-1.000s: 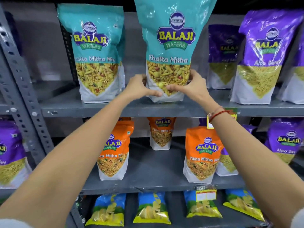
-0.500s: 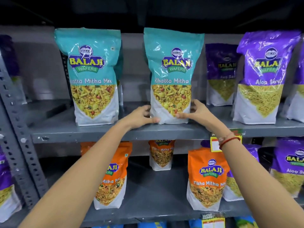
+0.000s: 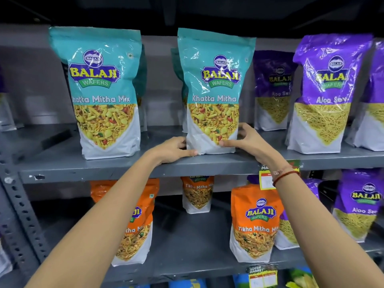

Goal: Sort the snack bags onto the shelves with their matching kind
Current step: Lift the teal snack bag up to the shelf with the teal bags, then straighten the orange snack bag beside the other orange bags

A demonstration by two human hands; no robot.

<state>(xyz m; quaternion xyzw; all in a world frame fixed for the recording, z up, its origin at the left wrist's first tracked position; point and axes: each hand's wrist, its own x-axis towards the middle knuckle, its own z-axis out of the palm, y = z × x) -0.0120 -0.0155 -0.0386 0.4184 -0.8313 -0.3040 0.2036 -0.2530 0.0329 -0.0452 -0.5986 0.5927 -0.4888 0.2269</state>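
Both arms reach up, left hand (image 3: 175, 148) and right hand (image 3: 247, 141) cupped inward.

On the upper shelf (image 3: 62, 169) an open lane runs between the left teal bag (image 3: 101, 94) and the teal bag in the middle (image 3: 214, 90) — wide enough for a hand, though another teal bag (image 3: 176, 65) stands at its back. Right of the middle bag the gap is narrow, closed behind by a purple bag (image 3: 272, 90). The front purple bag (image 3: 326, 94) blocks the right end. The far left stretch of shelf lies bare.
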